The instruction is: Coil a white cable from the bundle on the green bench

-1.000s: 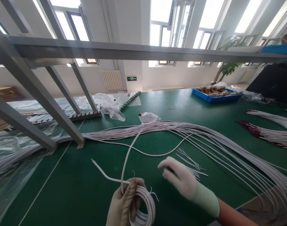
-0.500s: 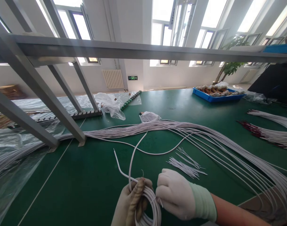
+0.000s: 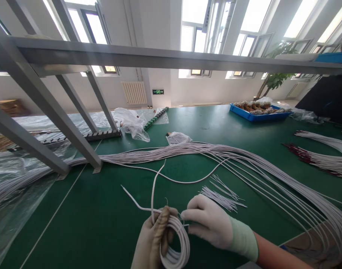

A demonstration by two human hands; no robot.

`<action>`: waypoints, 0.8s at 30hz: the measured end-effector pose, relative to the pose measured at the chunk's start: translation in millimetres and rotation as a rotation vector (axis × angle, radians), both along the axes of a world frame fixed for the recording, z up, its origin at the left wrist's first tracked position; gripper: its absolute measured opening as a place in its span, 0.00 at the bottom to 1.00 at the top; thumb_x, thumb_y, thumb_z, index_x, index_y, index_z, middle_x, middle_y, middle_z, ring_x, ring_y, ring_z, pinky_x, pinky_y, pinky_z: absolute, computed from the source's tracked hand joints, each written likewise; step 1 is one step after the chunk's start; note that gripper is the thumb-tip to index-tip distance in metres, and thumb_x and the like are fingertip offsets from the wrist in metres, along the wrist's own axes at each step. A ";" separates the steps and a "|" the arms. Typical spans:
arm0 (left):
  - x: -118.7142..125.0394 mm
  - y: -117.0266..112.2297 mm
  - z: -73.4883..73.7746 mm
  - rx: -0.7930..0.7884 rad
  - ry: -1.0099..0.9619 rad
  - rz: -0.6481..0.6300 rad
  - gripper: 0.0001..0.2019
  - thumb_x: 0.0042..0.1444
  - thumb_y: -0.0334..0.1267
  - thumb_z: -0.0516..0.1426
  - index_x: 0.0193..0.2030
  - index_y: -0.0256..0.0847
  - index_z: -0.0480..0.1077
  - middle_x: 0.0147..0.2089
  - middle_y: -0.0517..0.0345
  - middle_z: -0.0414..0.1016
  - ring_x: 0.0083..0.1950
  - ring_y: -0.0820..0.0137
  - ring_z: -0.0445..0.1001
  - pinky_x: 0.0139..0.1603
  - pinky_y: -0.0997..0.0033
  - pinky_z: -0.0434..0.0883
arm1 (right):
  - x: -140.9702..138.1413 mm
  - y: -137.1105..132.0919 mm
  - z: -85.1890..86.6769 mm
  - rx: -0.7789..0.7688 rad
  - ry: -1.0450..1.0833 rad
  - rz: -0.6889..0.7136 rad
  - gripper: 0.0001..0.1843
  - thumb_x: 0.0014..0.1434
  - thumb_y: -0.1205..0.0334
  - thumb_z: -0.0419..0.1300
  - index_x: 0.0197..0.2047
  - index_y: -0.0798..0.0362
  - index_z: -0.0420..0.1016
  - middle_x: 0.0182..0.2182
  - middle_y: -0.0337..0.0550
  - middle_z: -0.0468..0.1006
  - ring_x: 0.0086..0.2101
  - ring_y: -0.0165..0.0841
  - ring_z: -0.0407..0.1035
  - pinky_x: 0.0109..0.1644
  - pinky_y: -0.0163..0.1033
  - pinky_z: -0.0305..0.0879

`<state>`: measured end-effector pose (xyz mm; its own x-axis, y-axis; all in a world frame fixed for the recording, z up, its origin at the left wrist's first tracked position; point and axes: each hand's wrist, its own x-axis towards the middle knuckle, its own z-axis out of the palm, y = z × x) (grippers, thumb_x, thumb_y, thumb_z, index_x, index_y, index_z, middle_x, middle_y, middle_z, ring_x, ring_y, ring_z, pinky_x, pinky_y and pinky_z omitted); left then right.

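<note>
A coil of white cable [image 3: 175, 243] is gripped in the closed fingers of the gloved left hand [image 3: 152, 241], just above the near edge of the green desk [image 3: 103, 216]. A thin tie at the coil's top is pinched by the right hand [image 3: 208, 222]. Beyond the coil, short white ties [image 3: 222, 196] and a long cable bundle [image 3: 204, 151] are spread.

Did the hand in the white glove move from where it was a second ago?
Yes. The right hand has come left, away from the pile of short white ties, to the wire coil in the left hand.
</note>
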<state>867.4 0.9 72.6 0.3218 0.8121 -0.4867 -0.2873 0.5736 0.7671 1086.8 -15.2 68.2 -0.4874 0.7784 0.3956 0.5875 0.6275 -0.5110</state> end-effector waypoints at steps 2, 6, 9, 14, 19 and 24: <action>-0.1 -1.7 4.4 0.044 0.012 -0.044 0.27 0.32 0.49 0.79 0.39 0.40 0.83 0.32 0.57 0.75 0.33 0.66 0.70 0.35 0.72 0.70 | -0.4 2.9 -6.0 0.187 -0.140 0.052 0.23 0.78 0.46 0.46 0.48 0.53 0.75 0.39 0.46 0.73 0.34 0.34 0.63 0.37 0.41 0.57; 1.3 -3.3 0.8 -0.035 -0.025 -0.051 0.34 0.28 0.61 0.77 0.38 0.40 0.81 0.30 0.58 0.76 0.32 0.68 0.70 0.33 0.73 0.69 | -7.7 3.1 -9.3 0.208 -0.104 0.072 0.20 0.78 0.52 0.44 0.42 0.54 0.71 0.37 0.43 0.71 0.32 0.32 0.60 0.37 0.41 0.57; 4.2 -3.9 -7.6 -0.020 -0.016 -0.004 0.34 0.34 0.65 0.74 0.38 0.39 0.79 0.27 0.60 0.74 0.28 0.70 0.66 0.29 0.73 0.65 | -17.7 -0.2 0.2 -0.176 -0.001 -0.053 0.18 0.76 0.54 0.47 0.38 0.54 0.69 0.35 0.43 0.69 0.34 0.33 0.61 0.40 0.42 0.62; 7.6 -5.9 -15.5 0.118 0.114 0.042 0.27 0.51 0.62 0.69 0.40 0.36 0.79 0.24 0.61 0.72 0.24 0.74 0.60 0.24 0.76 0.57 | -24.2 2.8 24.1 -1.265 0.323 -0.143 0.13 0.68 0.57 0.54 0.31 0.52 0.62 0.23 0.33 0.60 0.22 0.27 0.54 0.24 0.34 0.50; 5.0 4.8 -18.3 -0.059 -0.034 0.071 0.33 0.31 0.60 0.77 0.38 0.36 0.81 0.29 0.57 0.76 0.30 0.69 0.69 0.30 0.74 0.67 | -8.9 5.4 10.1 -0.511 0.215 -0.166 0.16 0.74 0.54 0.49 0.48 0.55 0.72 0.35 0.43 0.71 0.31 0.32 0.64 0.34 0.38 0.61; 13.5 4.3 -33.6 -0.003 -0.153 0.069 0.30 0.43 0.62 0.73 0.40 0.36 0.80 0.26 0.62 0.69 0.27 0.75 0.63 0.28 0.77 0.58 | -1.4 3.0 -5.6 0.209 -0.289 0.081 0.15 0.76 0.60 0.47 0.45 0.53 0.74 0.35 0.45 0.73 0.32 0.35 0.60 0.35 0.42 0.54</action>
<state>880.9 5.1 39.1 0.3356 0.8338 -0.4384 -0.4395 0.5502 0.7100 1085.4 -12.2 62.6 -0.6588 0.6498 0.3792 0.6333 0.7510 -0.1868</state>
